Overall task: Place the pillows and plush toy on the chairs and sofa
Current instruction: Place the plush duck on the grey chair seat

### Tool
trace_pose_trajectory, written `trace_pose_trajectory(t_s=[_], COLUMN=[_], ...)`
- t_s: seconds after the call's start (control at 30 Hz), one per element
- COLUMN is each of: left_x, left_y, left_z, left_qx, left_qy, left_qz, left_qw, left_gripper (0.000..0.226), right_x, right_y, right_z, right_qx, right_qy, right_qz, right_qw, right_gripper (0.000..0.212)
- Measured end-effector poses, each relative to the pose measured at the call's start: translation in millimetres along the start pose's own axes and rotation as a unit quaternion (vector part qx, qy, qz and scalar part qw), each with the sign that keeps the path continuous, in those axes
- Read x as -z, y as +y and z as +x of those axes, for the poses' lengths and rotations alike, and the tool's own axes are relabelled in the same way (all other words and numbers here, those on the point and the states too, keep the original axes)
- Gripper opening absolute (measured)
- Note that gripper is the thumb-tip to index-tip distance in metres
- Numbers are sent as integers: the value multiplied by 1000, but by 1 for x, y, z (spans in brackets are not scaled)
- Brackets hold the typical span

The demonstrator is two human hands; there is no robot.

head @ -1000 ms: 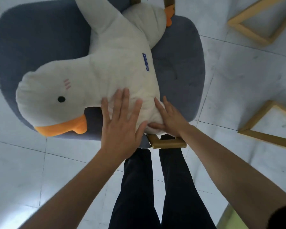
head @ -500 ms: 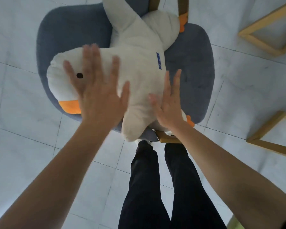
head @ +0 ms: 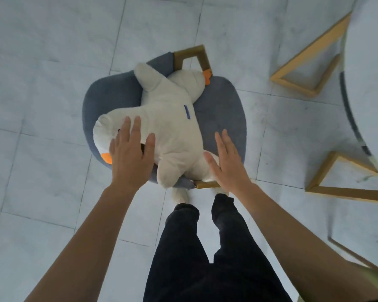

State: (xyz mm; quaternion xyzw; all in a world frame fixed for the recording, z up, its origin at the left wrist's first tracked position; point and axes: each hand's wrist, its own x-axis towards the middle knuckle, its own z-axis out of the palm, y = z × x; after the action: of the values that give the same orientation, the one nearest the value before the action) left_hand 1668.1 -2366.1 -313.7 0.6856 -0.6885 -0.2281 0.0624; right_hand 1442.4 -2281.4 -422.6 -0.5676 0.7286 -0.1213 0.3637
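Both hands are spread flat, gripping nothing: the left hand [head: 132, 155] over the head of a white plush duck [head: 168, 131], the right hand [head: 227, 162] beside its tail end. The duck lies across a blue-grey chair [head: 220, 118] on a pale tiled floor [head: 42, 83].

Soft, even daylight with faint shadows; wide-angle bending and motion blur (worst at right edge).

A white plush goose [head: 168, 127] with an orange beak lies flat across the seat of a grey-blue chair [head: 223, 110]. Its head points to eight o'clock, its orange feet to one o'clock, and one wing hangs over the near seat edge at six o'clock.
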Motion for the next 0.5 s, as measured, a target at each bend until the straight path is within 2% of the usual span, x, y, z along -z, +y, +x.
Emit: trace_pose_trajectory(t_s=[0.07,0.27,0.4,0.5], left_x=[32,114,138,143], left_y=[15,30,13,9], left_z=[-24,-96,-110,-108], left_qx=[16,-25,-126,-143], left_qy=[1,3,-85,-156], left_qz=[-80,-174,-181,-195], left_qw=[997,984,972,958], left_gripper=[59,62,70,69], right_x=[30,89,82,65], right_y=[-15,-75,-101,-114], right_z=[-29,-133,-214,-277], right_qx=[-27,-91,-175,-235], right_qy=[43,174,254,297], right_qz=[30,148,178,213], right_qw=[998,969,935,901], right_gripper=[73,75,73,69])
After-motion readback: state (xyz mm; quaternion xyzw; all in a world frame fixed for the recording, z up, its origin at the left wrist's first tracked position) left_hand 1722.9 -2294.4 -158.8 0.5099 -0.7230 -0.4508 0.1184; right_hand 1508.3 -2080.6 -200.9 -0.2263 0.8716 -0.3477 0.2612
